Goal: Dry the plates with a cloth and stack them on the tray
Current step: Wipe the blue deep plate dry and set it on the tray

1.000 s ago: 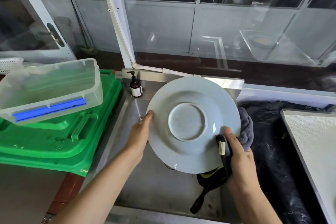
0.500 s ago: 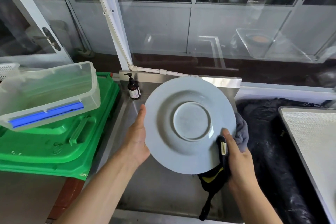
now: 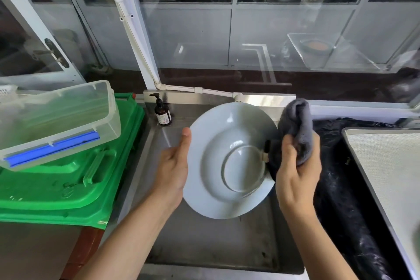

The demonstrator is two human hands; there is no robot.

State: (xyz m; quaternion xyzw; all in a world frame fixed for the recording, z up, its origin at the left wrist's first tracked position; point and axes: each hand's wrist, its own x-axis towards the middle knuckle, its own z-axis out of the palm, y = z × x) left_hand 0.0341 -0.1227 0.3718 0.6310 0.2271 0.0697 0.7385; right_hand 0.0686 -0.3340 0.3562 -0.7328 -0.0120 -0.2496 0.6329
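Seemingly early on, the steel tray [image 3: 386,166] at right is showing no stacked plates; over the sink [image 3: 204,245], the left hand [image 3: 175,166] is gripping the pale plate [image 3: 213,193] by its rim, the right hand [image 3: 295,166] closing around the bunched grey cloth [image 3: 297,129] at its edge.

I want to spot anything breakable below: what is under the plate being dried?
Under the plate, held up by the left hand, lies the bare steel sink floor. The patch directly beneath the plate is covered from view.

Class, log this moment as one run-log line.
left hand: holds plate | right hand: grips cloth at rim | tray: no plates visible
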